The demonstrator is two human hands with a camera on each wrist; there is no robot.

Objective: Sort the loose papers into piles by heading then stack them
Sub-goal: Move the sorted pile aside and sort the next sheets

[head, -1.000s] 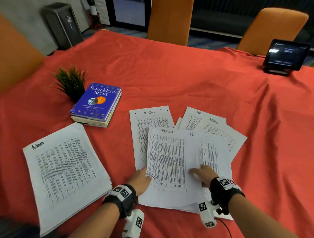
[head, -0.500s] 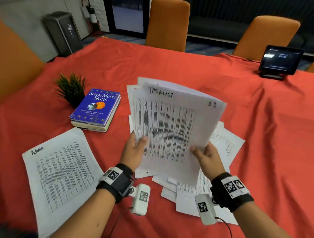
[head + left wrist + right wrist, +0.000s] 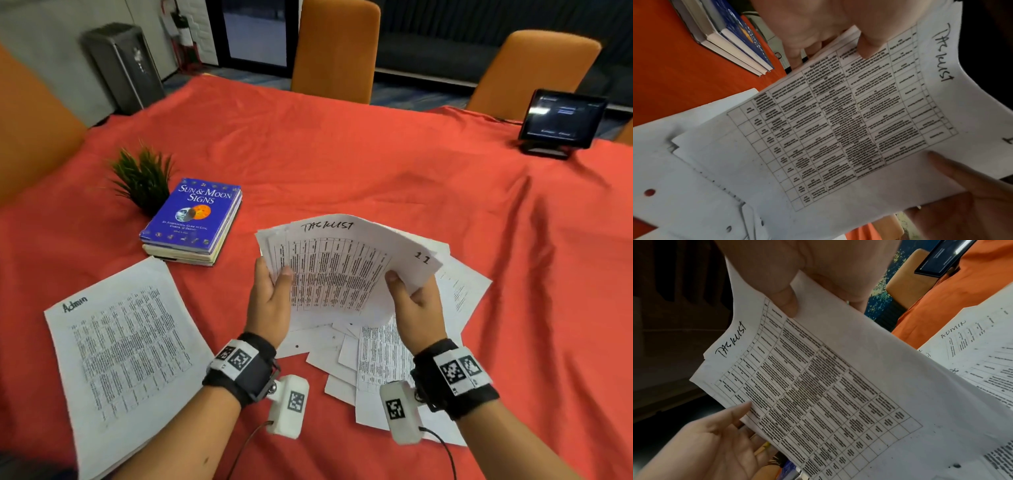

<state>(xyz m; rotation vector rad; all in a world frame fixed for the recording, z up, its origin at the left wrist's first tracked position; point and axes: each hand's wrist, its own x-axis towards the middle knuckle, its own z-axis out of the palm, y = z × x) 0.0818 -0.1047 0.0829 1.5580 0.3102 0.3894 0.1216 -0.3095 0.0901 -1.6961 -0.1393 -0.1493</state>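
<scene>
Both hands hold a small sheaf of white papers (image 3: 339, 270) above the table, the top sheet headed "TASKLIST" and marked "11". My left hand (image 3: 270, 294) grips its left edge, thumb on the printed face (image 3: 865, 47). My right hand (image 3: 411, 298) pinches its right edge, thumb on top (image 3: 787, 303). Under the sheaf several loose papers (image 3: 380, 359) lie fanned on the red cloth, one of them headed "ADMIN" (image 3: 953, 331). A sorted pile headed "Admin" (image 3: 126, 353) lies at the near left.
A blue book, "Sun & Moon Signs" (image 3: 195, 216), sits on another book beside a small green plant (image 3: 144, 178) at the left. A dark tablet on a stand (image 3: 561, 120) is at the far right. Orange chairs (image 3: 335, 48) line the far edge.
The hands went from pressing on the papers flat on the table to lifting the "TASKLIST" sheaf. Since half a second ago the sheaf has tipped back and sunk lower.
</scene>
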